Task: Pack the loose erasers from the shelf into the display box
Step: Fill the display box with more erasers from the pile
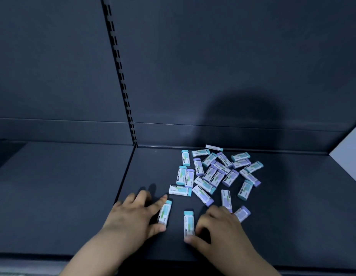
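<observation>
The left hand (137,214) pinches a teal-capped eraser (164,213) between the index fingertip at its far end and the thumb at its near end. The eraser's long axis runs front to back with a slight lean to the right, and its cap points away from the person. The right hand (219,230) grasps a second teal-capped eraser (188,224), with the thumb tip on the near end and the curled fingers close along its right side. This one lies almost straight front to back, cap at the far end. Both erasers rest flat on the dark shelf (153,170), near its front edge and just apart from each other.

Behind and to the right lies the loose pile (217,172), its sleeved erasers pointing every way and several overlapping. Counting the two in hand there are about twenty-four, roughly half teal-capped and half purple-capped, though the overlaps in the middle make that count unsure. A purple-capped eraser (242,213) lies slanted just beyond the right hand's knuckles. One eraser (214,147) lies crosswise against the back panel (233,76). A slotted upright (121,76) divides that panel from the next bay.
</observation>
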Demonstrator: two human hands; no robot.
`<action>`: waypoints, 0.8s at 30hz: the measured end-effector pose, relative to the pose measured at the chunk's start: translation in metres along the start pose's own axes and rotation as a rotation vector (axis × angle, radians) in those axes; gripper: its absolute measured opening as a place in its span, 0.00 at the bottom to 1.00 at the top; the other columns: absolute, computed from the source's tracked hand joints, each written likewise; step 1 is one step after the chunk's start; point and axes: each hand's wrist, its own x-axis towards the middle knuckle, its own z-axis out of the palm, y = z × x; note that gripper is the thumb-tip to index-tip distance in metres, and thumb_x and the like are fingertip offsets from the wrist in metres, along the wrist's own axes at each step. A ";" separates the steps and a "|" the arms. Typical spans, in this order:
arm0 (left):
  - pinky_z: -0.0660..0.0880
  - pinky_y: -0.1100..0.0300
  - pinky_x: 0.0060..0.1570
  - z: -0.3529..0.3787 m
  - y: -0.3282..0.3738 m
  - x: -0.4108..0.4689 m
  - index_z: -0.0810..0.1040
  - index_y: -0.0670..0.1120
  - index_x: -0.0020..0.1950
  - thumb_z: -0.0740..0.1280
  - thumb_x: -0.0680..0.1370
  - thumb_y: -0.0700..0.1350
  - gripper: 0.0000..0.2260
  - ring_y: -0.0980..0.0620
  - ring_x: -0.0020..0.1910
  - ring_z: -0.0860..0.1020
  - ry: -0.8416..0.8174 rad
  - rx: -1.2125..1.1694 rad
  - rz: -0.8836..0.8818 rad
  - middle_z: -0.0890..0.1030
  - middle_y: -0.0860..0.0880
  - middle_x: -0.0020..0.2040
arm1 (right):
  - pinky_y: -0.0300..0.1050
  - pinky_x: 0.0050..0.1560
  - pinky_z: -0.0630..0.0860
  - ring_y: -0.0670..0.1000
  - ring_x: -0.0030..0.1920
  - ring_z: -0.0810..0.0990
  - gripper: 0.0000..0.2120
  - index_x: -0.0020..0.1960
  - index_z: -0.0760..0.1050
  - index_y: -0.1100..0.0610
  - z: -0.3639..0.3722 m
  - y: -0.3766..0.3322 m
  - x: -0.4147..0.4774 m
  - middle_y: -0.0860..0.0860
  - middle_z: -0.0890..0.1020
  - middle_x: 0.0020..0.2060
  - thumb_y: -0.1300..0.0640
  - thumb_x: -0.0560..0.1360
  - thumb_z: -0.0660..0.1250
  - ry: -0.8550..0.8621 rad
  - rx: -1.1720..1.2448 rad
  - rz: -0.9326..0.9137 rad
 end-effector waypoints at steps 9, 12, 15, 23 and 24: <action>0.60 0.57 0.67 0.000 -0.002 0.003 0.50 0.61 0.75 0.61 0.74 0.65 0.34 0.54 0.69 0.61 0.024 -0.112 0.006 0.59 0.56 0.68 | 0.42 0.65 0.56 0.47 0.64 0.59 0.37 0.69 0.63 0.42 -0.020 0.004 0.018 0.43 0.65 0.61 0.33 0.64 0.68 -0.093 -0.089 -0.090; 0.60 0.58 0.67 -0.002 -0.001 0.003 0.54 0.61 0.74 0.65 0.71 0.65 0.36 0.54 0.70 0.61 0.014 -0.144 0.016 0.60 0.57 0.69 | 0.43 0.65 0.57 0.47 0.64 0.60 0.39 0.69 0.62 0.42 -0.019 0.001 0.021 0.44 0.65 0.61 0.32 0.63 0.68 -0.094 -0.093 -0.094; 0.61 0.59 0.66 -0.002 -0.002 0.003 0.56 0.61 0.73 0.68 0.68 0.66 0.37 0.55 0.69 0.62 0.012 -0.171 0.018 0.61 0.57 0.67 | 0.44 0.64 0.60 0.48 0.63 0.61 0.38 0.69 0.63 0.44 -0.015 -0.005 0.021 0.44 0.66 0.60 0.32 0.63 0.69 -0.074 -0.099 -0.107; 0.63 0.66 0.56 -0.013 -0.002 -0.006 0.63 0.62 0.65 0.68 0.66 0.67 0.31 0.62 0.60 0.69 0.228 -0.203 -0.007 0.70 0.63 0.58 | 0.39 0.61 0.62 0.43 0.60 0.64 0.33 0.67 0.60 0.41 -0.017 -0.016 0.027 0.39 0.66 0.56 0.40 0.67 0.70 0.098 0.114 -0.073; 0.64 0.65 0.56 -0.013 -0.005 -0.008 0.63 0.62 0.65 0.68 0.66 0.67 0.31 0.61 0.60 0.71 0.262 -0.182 -0.014 0.72 0.62 0.58 | 0.38 0.60 0.63 0.42 0.59 0.64 0.33 0.68 0.60 0.41 -0.018 -0.020 0.028 0.37 0.65 0.53 0.41 0.68 0.70 0.114 0.141 -0.079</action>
